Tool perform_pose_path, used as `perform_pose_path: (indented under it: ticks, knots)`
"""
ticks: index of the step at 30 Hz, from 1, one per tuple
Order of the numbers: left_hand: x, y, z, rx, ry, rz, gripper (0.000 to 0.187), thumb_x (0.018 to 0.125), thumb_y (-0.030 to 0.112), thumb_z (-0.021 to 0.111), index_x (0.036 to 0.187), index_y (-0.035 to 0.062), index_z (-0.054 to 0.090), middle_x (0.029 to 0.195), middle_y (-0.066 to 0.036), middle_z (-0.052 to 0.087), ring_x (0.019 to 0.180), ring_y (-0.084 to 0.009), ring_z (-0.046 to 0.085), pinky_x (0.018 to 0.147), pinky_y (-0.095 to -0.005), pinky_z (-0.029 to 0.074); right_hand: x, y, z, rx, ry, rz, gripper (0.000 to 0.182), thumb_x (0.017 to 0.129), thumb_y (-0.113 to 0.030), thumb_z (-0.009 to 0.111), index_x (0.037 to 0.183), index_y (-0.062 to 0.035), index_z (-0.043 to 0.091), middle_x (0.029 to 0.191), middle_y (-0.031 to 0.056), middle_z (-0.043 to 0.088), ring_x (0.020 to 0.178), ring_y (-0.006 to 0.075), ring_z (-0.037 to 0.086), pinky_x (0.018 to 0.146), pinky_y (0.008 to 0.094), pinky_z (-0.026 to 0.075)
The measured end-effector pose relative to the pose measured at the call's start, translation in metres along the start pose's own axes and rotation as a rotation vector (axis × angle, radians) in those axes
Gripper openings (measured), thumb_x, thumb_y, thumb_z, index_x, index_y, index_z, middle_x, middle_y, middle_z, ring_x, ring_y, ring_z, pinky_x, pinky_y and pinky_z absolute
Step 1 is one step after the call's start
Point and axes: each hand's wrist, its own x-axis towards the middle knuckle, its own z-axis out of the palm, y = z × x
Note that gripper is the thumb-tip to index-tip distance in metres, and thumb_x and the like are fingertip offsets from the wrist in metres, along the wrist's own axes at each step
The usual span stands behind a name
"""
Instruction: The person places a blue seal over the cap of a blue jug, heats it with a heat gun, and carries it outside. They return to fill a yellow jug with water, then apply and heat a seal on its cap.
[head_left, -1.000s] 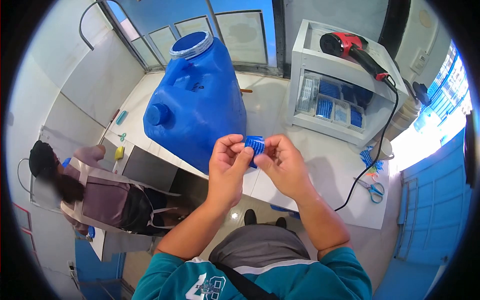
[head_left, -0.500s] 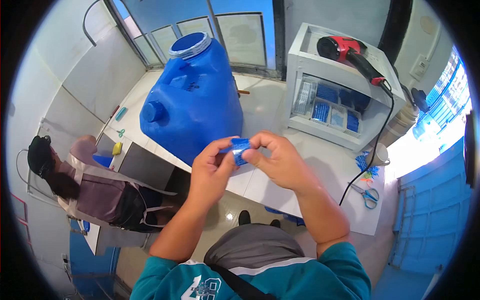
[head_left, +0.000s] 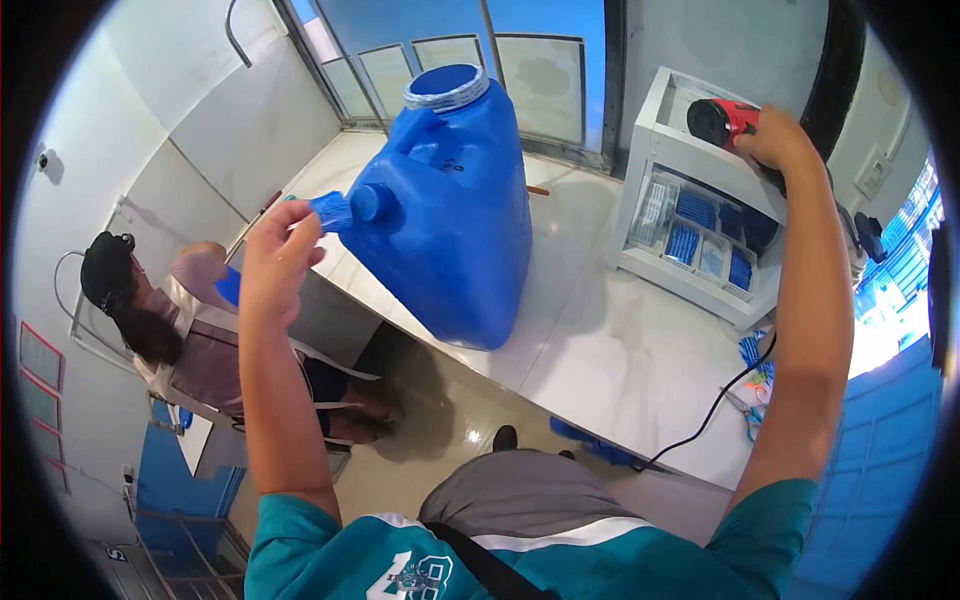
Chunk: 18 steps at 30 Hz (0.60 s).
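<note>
My left hand (head_left: 280, 245) pinches a blue plastic seal (head_left: 331, 211) between thumb and fingers, raised beside the small side cap (head_left: 372, 203) of a big blue water container (head_left: 455, 240). In this view the seal's edge comes right up to that cap. The container stands upright on the white counter, with a wide top opening ringed in white. Over at the right, my right hand (head_left: 782, 140) is wrapped round the handle of a red and black heat gun (head_left: 740, 120) on top of the white cabinet. Its handle is mostly hidden by my fingers.
The white cabinet (head_left: 648, 180) holds baskets of blue seals (head_left: 697, 210). A black cord (head_left: 715, 355) hangs across the counter (head_left: 580, 350). Scissors (head_left: 753, 420) lie near my right forearm. Another person (head_left: 205, 350) works close by on the left.
My hands have parted. The left carried the seal left to the container's side cap; the right let go of the seal, reached to the cabinet top and took hold of the heat gun.
</note>
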Motion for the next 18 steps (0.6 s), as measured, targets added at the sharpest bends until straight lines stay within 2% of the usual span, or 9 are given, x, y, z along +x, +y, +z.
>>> perform_pose_path:
  ticks: [2, 4, 6, 7, 9, 11, 13, 14, 18]
  knots:
    - [-0.002, 0.008, 0.015, -0.017, -0.139, -0.011, 0.022, 0.09, 0.013, 0.065, 0.109, 0.0015, 0.065, 0.088, 0.002, 0.061, 0.073, -0.0055, 0.053, 0.066, -0.02, 0.043, 0.003, -0.009, -0.009, -0.057, -0.312, 0.0, 0.042, 0.073, -0.026, 0.074, 0.106, -0.0002, 0.072, 0.111, 0.0233, 0.071, 0.103, 0.0369, 0.069, 0.09, 0.0421, 0.054]
    - [-0.003, 0.015, 0.021, 0.008, -0.18, 0.014, 0.021, 0.088, 0.01, 0.067, 0.106, -0.0004, 0.064, 0.092, -0.002, 0.064, 0.081, -0.009, 0.061, 0.071, -0.0236, 0.051, 0.014, -0.006, 0.012, -0.054, -0.328, 0.008, 0.042, 0.073, -0.025, 0.073, 0.107, 0.0001, 0.072, 0.109, 0.0243, 0.071, 0.102, 0.0365, 0.069, 0.09, 0.0415, 0.054]
    - [-0.009, 0.025, 0.037, 0.349, -0.078, 0.326, 0.022, 0.087, 0.008, 0.07, 0.104, -0.0029, 0.062, 0.098, -0.008, 0.068, 0.086, -0.0151, 0.067, 0.076, -0.0283, 0.056, 0.018, 0.002, 0.024, -0.054, -0.349, 0.019, 0.043, 0.072, -0.023, 0.072, 0.108, 0.0005, 0.072, 0.108, 0.0254, 0.071, 0.102, 0.036, 0.07, 0.091, 0.041, 0.053]
    - [-0.008, 0.026, 0.04, 0.372, -0.101, 0.376, 0.025, 0.085, 0.008, 0.07, 0.107, -0.0035, 0.062, 0.106, -0.014, 0.069, 0.093, -0.0221, 0.07, 0.079, -0.0316, 0.058, 0.017, 0.003, 0.025, -0.048, -0.301, 0.031, 0.043, 0.072, -0.024, 0.073, 0.106, 0.0014, 0.072, 0.106, 0.0247, 0.071, 0.099, 0.0351, 0.07, 0.088, 0.0402, 0.054]
    - [-0.005, 0.023, 0.036, 0.407, -0.138, 0.446, 0.028, 0.086, 0.008, 0.07, 0.112, -0.0012, 0.062, 0.109, -0.015, 0.069, 0.094, -0.0248, 0.07, 0.08, -0.033, 0.058, 0.015, 0.008, 0.022, -0.044, -0.249, 0.041, 0.043, 0.071, -0.026, 0.074, 0.103, 0.0023, 0.072, 0.105, 0.024, 0.071, 0.096, 0.0341, 0.071, 0.086, 0.0395, 0.054]
    - [-0.006, 0.024, 0.034, 0.444, -0.176, 0.514, 0.032, 0.087, 0.007, 0.069, 0.117, 0.0011, 0.062, 0.112, -0.016, 0.068, 0.096, -0.0275, 0.07, 0.081, -0.0344, 0.057, 0.006, 0.018, 0.01, 0.278, -0.16, 0.107, 0.041, 0.075, -0.028, 0.076, 0.103, 0.0017, 0.07, 0.098, 0.0168, 0.072, 0.086, 0.0267, 0.07, 0.077, 0.0354, 0.055]
    - [-0.015, 0.035, 0.033, 0.473, -0.226, 0.58, 0.041, 0.086, 0.007, 0.07, 0.125, 0.0047, 0.059, 0.114, -0.018, 0.067, 0.099, -0.0327, 0.068, 0.084, -0.0378, 0.056, -0.018, 0.021, 0.004, 0.813, -0.037, 0.147, 0.05, 0.079, -0.038, 0.079, 0.109, -0.0004, 0.068, 0.087, 0.0108, 0.069, 0.079, 0.019, 0.068, 0.073, 0.0352, 0.053]
    - [-0.015, 0.039, 0.033, 0.472, -0.228, 0.577, 0.041, 0.086, 0.007, 0.07, 0.125, 0.0047, 0.059, 0.114, -0.018, 0.067, 0.099, -0.0327, 0.068, 0.084, -0.0378, 0.056, -0.035, 0.016, -0.001, 1.096, 0.013, 0.144, 0.058, 0.082, -0.045, 0.079, 0.118, -0.0021, 0.063, 0.085, 0.0041, 0.063, 0.075, 0.0114, 0.062, 0.067, 0.0303, 0.051]
    - [-0.006, 0.042, 0.029, 0.703, -0.304, 0.662, 0.048, 0.084, 0.007, 0.075, 0.13, 0.007, 0.059, 0.12, -0.016, 0.067, 0.099, -0.0302, 0.068, 0.088, -0.038, 0.056, -0.116, -0.012, -0.034, 1.517, -0.006, 0.234, 0.055, 0.085, -0.036, 0.079, 0.123, -0.0003, 0.061, 0.098, 0.0089, 0.068, 0.076, 0.0139, 0.063, 0.069, 0.0261, 0.052]
